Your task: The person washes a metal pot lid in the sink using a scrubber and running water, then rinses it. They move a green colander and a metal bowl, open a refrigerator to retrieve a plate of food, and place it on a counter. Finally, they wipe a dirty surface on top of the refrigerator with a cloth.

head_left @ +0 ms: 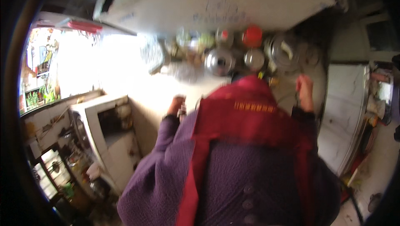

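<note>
My left hand point(177, 103) is beside the red apron at the left, its fingers curled near a pale worktop. A small shiny thing lies against its edge; blur hides whether it is held. On the right, my right hand point(304, 86) is bent inward with curled fingers, and a thin dark strand shows below it. Nearest beyond it is a large steel pot or lid point(278, 58) with a pale curved thing on top. A round steel lid point(212, 59) with a dark centre and a smaller steel bowl or lid point(254, 60) stand between the hands.
A red lid or container point(252, 36) and blurred jars point(184, 36) line the back under a big pale box-like panel point(200, 4) bearing writing. A tiled cabinet point(117, 157) stands left, below a bright window point(78, 63). A marble-patterned panel point(343, 110) is on the right.
</note>
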The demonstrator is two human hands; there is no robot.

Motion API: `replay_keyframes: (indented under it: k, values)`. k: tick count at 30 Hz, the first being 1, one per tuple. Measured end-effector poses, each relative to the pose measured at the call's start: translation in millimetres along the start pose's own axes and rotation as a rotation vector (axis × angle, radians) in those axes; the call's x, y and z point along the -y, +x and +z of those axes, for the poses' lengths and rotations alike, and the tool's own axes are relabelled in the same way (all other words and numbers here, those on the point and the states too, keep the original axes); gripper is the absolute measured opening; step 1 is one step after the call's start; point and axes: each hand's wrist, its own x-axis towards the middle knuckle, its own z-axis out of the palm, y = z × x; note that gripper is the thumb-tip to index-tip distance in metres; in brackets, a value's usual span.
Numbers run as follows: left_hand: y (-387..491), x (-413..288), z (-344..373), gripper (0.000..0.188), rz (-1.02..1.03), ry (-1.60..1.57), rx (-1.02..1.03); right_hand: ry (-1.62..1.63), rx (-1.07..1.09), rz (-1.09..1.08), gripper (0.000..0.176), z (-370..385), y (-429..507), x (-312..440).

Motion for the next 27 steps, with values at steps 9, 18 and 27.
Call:
replay_keyframes:
  k: [9,18,27]
  values:
    - [31.7,-77.0,56.8,0.038,-0.098,0.295,-0.175,0.177,-0.103,0.095,0.015,6.9,66.5,66.5]
    - [54.6,-205.0,108.8,0.041,0.231,0.473,-0.266,-0.178,-0.209,-0.489,0.048,86.8,242.1,302.9]
    - [91.5,-417.9,268.0,0.048,0.699,0.09,0.028,0.437,0.282,-0.137,0.05,166.2,337.7,359.5]
